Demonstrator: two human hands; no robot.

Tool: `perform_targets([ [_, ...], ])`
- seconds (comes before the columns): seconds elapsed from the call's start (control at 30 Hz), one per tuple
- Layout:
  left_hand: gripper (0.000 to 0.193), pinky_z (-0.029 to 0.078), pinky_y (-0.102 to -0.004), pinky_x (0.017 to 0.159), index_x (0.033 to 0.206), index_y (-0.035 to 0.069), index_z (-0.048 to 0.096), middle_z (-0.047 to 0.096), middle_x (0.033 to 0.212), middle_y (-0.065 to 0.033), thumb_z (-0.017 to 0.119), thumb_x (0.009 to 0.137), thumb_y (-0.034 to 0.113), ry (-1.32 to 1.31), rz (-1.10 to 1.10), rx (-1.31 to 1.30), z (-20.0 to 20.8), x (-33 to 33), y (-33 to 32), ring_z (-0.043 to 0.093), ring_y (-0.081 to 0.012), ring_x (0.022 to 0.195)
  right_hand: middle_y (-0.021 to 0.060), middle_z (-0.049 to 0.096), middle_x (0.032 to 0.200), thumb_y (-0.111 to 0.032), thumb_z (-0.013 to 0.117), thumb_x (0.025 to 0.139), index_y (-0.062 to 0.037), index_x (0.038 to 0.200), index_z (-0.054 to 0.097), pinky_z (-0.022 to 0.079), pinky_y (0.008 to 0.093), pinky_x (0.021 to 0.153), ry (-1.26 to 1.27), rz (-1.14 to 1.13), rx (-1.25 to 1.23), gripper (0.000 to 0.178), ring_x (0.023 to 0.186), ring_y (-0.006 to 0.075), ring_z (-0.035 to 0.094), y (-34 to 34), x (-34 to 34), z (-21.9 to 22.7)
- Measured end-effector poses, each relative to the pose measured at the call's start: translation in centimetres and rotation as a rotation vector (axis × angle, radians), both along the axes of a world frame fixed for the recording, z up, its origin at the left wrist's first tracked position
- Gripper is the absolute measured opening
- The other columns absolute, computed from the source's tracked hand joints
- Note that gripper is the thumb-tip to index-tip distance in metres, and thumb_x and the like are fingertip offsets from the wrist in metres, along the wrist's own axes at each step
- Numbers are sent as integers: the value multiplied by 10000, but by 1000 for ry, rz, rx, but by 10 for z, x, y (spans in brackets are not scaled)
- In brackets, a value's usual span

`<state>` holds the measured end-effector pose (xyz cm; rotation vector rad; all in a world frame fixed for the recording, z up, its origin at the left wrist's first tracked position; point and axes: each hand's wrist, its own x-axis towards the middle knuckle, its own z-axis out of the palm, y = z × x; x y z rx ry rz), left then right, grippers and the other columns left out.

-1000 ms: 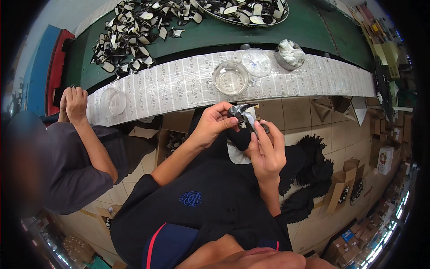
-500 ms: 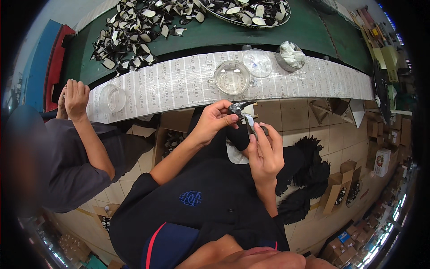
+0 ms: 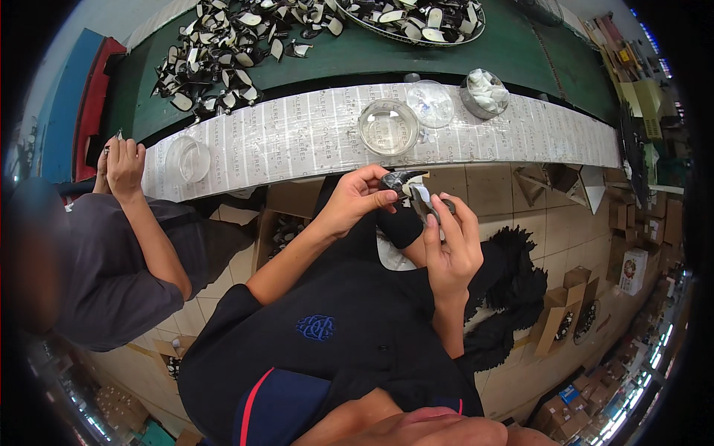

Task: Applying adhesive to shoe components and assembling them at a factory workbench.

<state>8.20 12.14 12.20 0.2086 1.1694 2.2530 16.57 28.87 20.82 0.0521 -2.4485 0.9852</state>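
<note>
Pinched between the thumb and fingers of my left hand (image 3: 357,199) is a glossy black shoe heel (image 3: 398,180) with a pale flap at its edge. My right hand (image 3: 454,249) grips a pair of small dark scissors (image 3: 422,207), partly hidden by the fingers. Their blade end meets the white lining (image 3: 421,192) at the right side of the heel. Both hands work in front of the bench edge, above my lap. Beyond them a round clear dish (image 3: 389,128) with liquid stands on the bench.
A paper-covered ledge (image 3: 297,130) runs across, bearing a clear lid (image 3: 430,104), a tub of white wads (image 3: 485,95) and another dish (image 3: 187,160). Black-and-cream heels (image 3: 216,59) pile on the green belt (image 3: 513,67); more fill a tray (image 3: 416,41). A co-worker's hand (image 3: 125,167) is at left.
My right hand has shifted slightly right and the scissors have turned a little against the heel. The heel has tilted flatter, with its white lining more exposed. My left hand stays nearly in place.
</note>
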Motion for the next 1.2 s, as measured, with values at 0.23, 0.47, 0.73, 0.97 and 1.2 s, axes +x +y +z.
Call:
perform_targets([
  [0.23,196,556,-280,762,1052,1,598,661,987,-59,705,906,75,-23,-1,-34,6,1,2,645,-126,847,154,639,1128,46,689,851,13,1126,706,558,330,790,-15,29,0,277,938,246,676,-2,-5,-4],
  [0.47,190,547,-294,773,1046,-2,588,659,965,-74,698,905,64,-11,7,-59,9,0,3,645,-148,833,144,631,1126,54,680,857,14,1134,700,561,325,760,-11,-27,17,281,914,235,676,-1,-7,-9],
  [0.73,195,549,-270,763,1044,8,600,662,988,-57,714,895,58,12,-10,-81,9,-1,3,638,-120,862,153,626,1134,50,675,864,13,1135,700,560,327,750,8,-84,71,274,905,238,675,1,-10,-10],
  [0.97,192,549,-263,752,1047,12,604,662,982,-53,713,898,65,9,-4,-77,7,-1,4,640,-114,863,140,632,1124,29,691,856,-5,1129,708,536,319,729,14,-191,136,276,846,209,659,8,-11,-11],
  [1.2,163,567,-281,742,1070,19,598,678,991,-71,659,943,101,-147,-40,25,11,-6,1,672,-148,883,141,631,1066,50,707,831,10,1110,710,576,284,640,53,-268,-88,282,788,184,650,20,-7,-1],
])
